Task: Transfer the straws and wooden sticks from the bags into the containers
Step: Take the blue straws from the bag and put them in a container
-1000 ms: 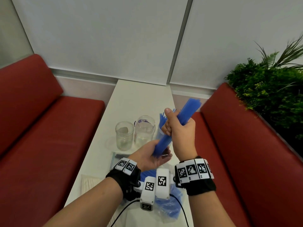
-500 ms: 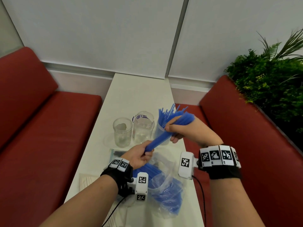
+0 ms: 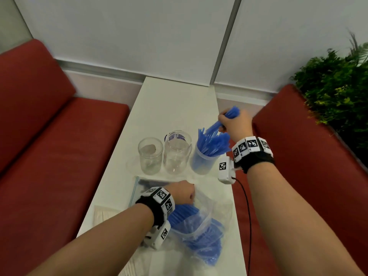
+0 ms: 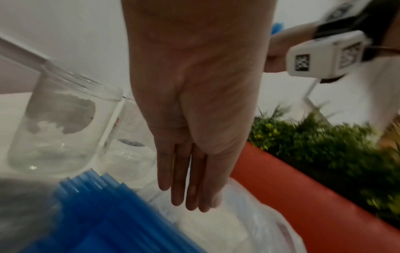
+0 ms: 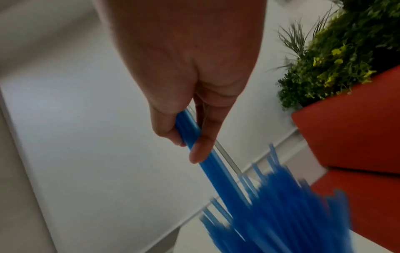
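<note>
My right hand (image 3: pixel 233 122) grips a bundle of blue straws (image 3: pixel 214 126) near its top. The bundle slants down into the clear container (image 3: pixel 202 163) at the right of the row, which holds many blue straws. The right wrist view shows fingers and thumb curled round the bundle (image 5: pixel 189 135). My left hand (image 3: pixel 184 193) is low at the mouth of a clear plastic bag (image 3: pixel 217 211) with blue straws (image 3: pixel 196 236) inside. In the left wrist view its fingers (image 4: pixel 186 193) are straight, tips on the bag film (image 4: pixel 227 222), holding nothing.
Two empty clear jars (image 3: pixel 150 156) (image 3: pixel 177 154) stand left of the straw container on the narrow white table (image 3: pixel 175 104). A flat zip bag (image 3: pixel 146 183) and a pale packet (image 3: pixel 103 213) lie near the left edge. Red benches flank the table; plants stand at the right.
My left hand let go of the bundle's lower end and dropped to the bag. My right hand carried the bundle right and farther back, tipping its lower end into the straw container.
</note>
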A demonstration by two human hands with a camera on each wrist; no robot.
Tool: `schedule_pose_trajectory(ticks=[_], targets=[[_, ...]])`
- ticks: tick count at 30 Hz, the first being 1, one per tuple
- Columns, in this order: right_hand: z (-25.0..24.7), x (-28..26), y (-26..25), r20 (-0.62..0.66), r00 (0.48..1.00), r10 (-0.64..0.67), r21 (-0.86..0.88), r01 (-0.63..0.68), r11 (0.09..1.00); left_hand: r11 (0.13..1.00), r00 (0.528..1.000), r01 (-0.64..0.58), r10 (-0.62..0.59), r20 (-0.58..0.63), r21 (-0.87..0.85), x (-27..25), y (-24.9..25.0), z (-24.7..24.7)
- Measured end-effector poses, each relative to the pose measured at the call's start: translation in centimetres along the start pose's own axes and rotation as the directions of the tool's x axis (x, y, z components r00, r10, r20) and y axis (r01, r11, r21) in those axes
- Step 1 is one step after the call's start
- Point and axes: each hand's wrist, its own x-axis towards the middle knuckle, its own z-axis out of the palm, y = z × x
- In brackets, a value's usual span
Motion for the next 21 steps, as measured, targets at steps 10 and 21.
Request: schedule_pose_trajectory(ticks=[10,21], targets=[[4.0,2.3,6.0,0.138,0.987,0.087,-0.397,-0.025,0.917,0.854,0.994,-0.033,-0.026,0.105,0.520,0.8,0.1,3.4],[7.0,0.2,6.7,0.105,0.931,-0.350,-0.607,0.339,0.719,0.755,1.000,-0.015,-0.004,0.028,0.656,1.2,0.7,3.6]])
